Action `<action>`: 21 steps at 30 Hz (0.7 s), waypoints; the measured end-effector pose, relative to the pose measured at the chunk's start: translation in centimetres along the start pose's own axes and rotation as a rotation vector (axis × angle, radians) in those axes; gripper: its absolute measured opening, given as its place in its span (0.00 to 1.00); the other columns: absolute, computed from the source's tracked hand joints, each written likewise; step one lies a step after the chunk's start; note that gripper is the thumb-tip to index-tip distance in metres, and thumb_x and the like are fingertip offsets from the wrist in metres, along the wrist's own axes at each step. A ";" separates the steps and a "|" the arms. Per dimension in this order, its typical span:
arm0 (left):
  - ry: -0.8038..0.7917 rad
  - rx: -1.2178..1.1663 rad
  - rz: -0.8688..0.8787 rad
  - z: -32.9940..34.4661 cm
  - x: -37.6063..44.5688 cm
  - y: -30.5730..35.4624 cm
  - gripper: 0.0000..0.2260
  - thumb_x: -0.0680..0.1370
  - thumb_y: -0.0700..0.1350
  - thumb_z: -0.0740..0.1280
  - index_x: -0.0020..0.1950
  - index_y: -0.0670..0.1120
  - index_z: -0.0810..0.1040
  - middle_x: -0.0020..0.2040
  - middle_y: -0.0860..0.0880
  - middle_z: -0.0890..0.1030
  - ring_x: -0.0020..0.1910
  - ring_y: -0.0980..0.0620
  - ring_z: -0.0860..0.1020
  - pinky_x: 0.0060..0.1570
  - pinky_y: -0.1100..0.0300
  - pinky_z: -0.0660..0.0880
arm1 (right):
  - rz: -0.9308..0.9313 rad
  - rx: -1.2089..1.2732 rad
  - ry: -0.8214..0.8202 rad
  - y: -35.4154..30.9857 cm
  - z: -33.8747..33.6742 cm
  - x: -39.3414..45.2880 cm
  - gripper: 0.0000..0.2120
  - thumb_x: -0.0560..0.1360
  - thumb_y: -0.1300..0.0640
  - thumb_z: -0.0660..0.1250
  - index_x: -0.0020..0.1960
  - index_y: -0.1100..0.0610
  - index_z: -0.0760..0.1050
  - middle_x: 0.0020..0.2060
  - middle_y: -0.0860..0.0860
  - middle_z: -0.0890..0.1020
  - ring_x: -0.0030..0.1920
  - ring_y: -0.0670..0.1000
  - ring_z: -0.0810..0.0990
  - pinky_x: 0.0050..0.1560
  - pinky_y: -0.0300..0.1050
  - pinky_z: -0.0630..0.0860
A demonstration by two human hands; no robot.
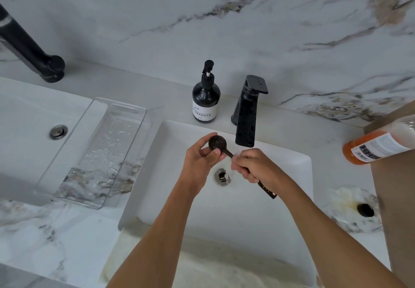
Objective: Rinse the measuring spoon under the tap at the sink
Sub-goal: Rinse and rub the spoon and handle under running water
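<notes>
Both hands hold the spoon (pixel 221 148) over the sink (pixel 298 175).
Left hand (pixel 202 157) cups its bowl, right hand (pixel 251 166) grips the handle, just near of the tap (pixel 246 119), above the drain (pixel 222 176).

Soap bottle (pixel 206 99), clear tray (pixel 94 153), tipped orange bottle (pixel 379 145).

Two hands (pixel 203 156), one measuring spoon (pixel 217 143), two basins (pixel 298 159), two black taps (pixel 246 117), two bottles (pixel 206 99), one clear tray (pixel 94 150).
</notes>
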State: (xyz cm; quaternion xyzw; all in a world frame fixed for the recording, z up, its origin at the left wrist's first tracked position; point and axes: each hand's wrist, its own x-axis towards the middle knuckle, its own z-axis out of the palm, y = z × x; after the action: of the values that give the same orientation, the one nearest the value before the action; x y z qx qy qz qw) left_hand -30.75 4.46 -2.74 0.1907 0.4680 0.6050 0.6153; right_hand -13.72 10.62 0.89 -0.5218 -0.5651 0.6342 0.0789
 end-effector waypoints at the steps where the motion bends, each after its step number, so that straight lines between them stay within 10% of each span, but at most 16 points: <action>1: -0.003 -0.001 0.001 0.1 0.0 0.0 0.20 0.78 0.27 0.65 0.68 0.42 0.76 0.49 0.41 0.86 0.50 0.44 0.85 0.54 0.57 0.80 | 0.005 -0.007 0.018 0.0 0.1 0.0 0.16 0.78 0.53 0.65 0.35 0.59 0.78 0.24 0.49 0.70 0.23 0.47 0.63 0.21 0.38 0.58; 21: -0.028 -0.007 -0.004 1.3 0.0 0.0 0.20 0.79 0.27 0.65 0.69 0.41 0.75 0.50 0.39 0.86 0.51 0.43 0.85 0.54 0.57 0.80 | -0.016 -0.027 0.080 0.0 -0.8 -0.8 0.18 0.79 0.52 0.66 0.37 0.63 0.80 0.23 0.49 0.69 0.23 0.47 0.63 0.23 0.38 0.58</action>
State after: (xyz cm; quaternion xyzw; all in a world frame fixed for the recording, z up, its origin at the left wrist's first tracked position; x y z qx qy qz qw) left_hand -29.67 4.94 -2.12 0.1962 0.4578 0.6027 0.6234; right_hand -12.74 10.62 1.48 -0.5434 -0.5740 0.6045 0.0996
